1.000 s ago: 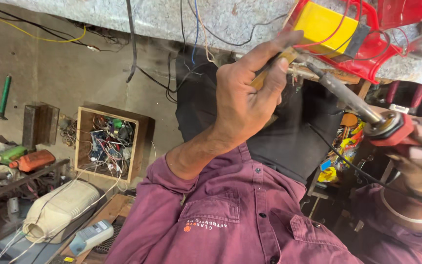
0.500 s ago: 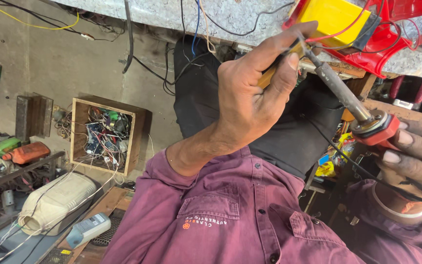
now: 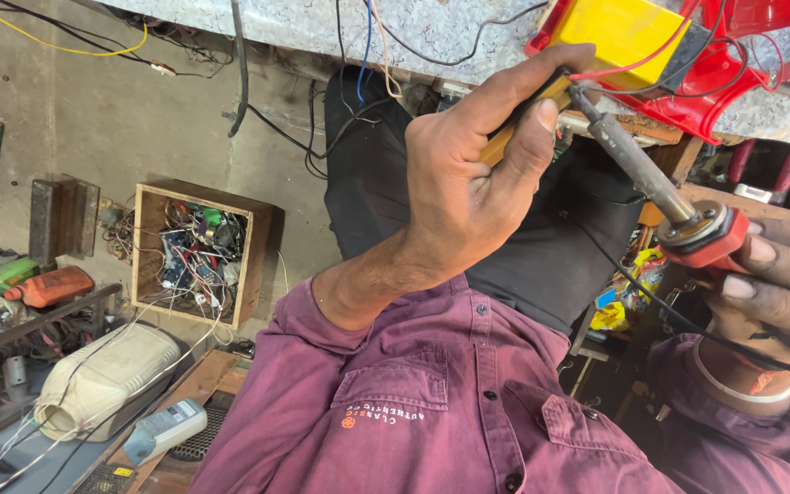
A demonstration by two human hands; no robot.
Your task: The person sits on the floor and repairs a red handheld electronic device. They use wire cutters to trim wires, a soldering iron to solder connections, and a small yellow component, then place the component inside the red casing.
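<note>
My left hand [image 3: 468,183] is raised in the middle of the view, shut on a thin yellow-brown tool handle [image 3: 505,137], index finger stretched along it. At the right, my right hand [image 3: 779,274] grips the red handle of a soldering iron [image 3: 710,236]. Its dark metal shaft [image 3: 633,155] slants up-left, and the tip ends beside my left thumb, just under a yellow box [image 3: 614,32]. A red wire runs from that box, which sits against a red plastic part [image 3: 733,87]. My maroon shirt [image 3: 432,402] fills the bottom.
A speckled stone slab [image 3: 413,27] with hanging wires spans the top. On the floor at left stand a wooden box of wires and parts [image 3: 198,252], a white plastic can [image 3: 102,380], an orange bottle [image 3: 52,285], a green bottle [image 3: 6,273] and a handheld meter [image 3: 165,430].
The view shifted slightly. My left index finger has stretched further out along the handle. Both hands keep their grips, and the iron's tip stays by the yellow box.
</note>
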